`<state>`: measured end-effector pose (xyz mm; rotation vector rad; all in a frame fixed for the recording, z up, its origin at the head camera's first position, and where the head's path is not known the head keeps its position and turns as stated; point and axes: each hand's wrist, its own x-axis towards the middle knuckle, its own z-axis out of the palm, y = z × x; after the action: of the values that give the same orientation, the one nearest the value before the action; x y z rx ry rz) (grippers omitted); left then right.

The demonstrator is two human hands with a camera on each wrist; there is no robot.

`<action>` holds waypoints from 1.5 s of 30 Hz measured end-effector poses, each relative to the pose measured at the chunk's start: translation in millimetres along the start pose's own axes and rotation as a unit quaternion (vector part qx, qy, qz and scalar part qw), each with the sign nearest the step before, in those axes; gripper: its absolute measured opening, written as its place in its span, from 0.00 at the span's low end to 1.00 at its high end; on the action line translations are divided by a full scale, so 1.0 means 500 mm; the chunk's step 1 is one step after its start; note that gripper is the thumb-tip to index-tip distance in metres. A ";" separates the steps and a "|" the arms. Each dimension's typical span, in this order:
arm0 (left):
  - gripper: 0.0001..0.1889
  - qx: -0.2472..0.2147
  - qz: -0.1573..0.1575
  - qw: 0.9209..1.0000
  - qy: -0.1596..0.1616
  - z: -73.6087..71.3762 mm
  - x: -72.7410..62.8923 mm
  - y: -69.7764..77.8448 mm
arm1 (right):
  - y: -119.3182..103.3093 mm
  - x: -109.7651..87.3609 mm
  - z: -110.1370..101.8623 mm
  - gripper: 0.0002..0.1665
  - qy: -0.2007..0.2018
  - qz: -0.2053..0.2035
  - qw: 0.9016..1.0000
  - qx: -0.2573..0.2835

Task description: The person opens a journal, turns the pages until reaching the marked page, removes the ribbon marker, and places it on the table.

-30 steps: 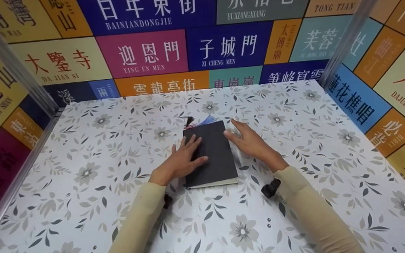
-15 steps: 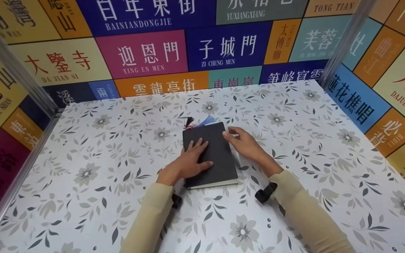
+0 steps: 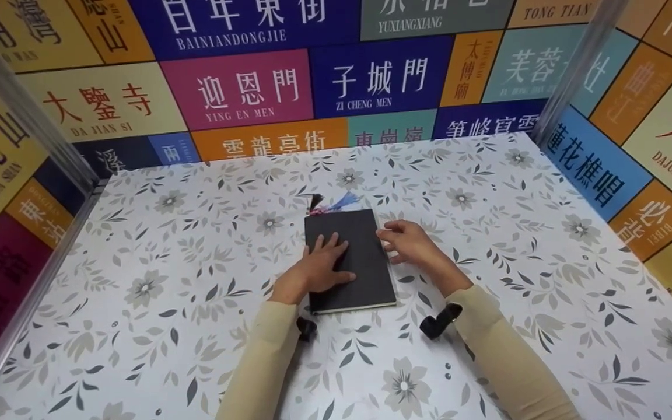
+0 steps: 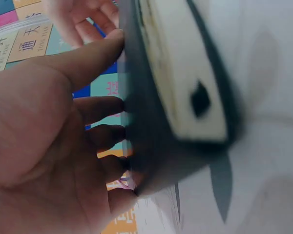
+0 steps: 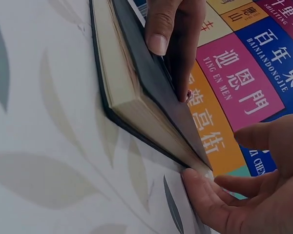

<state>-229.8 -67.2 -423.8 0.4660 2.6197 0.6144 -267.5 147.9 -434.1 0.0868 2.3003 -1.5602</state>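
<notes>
front cover noted as lower than before: the strip of pages [image 5: 119, 73] showing at the near edge has been narrowed, and the far right corner now sits nearer the person. by this the book [image 3: 368, 262] is judged to have been brought almost flush under the left hand [image 3: 319, 267] — a steadying press, in all likelihood, with the fore-edge being tended from the other side.

compared with the frame of a second ago, the left hand has been shifted a little inward over the cover. the right hand [image 3: 415, 244], then extended past the upper right corner with fingers stretched, has been drawn down along the right edge, its fingers now more bent.

left fingers: spread and laid on the cover, nothing grasped. right fingers: loosely bent beside the fore-edge, thumb kept apart, nothing seen to be pinched (contact appears to be made near a corner in the right wrist view, though it cannot be confirmed).

the book is found lying on the floral table cover [image 3: 196, 350], between the hands. a black tassel [image 3: 315, 202] and a blue tassel [image 3: 345, 202] are seen protruding from its far end — no displacement of either recorded.
</notes>
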 end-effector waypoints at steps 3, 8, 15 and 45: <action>0.39 0.003 -0.003 1.000 -0.004 -0.002 0.001 0.001 | 0.001 -0.003 0.001 0.35 -0.009 0.002 1.000 -0.001; 0.39 0.010 -0.003 1.000 -0.019 -0.010 0.001 0.006 | -0.002 -0.006 0.004 0.34 -0.004 0.008 0.999 -0.030; 0.39 0.021 -0.011 0.999 -0.032 -0.012 0.001 0.010 | -0.001 -0.008 0.010 0.30 0.000 0.018 0.998 -0.052; 0.39 -0.026 -0.004 1.000 -0.008 -0.018 0.000 0.008 | -0.020 -0.030 0.008 0.23 0.048 -0.024 0.997 0.061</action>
<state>-233.0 -66.9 -414.6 0.4430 2.5822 0.6729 -254.9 142.3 -421.5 0.1418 2.2929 -1.7563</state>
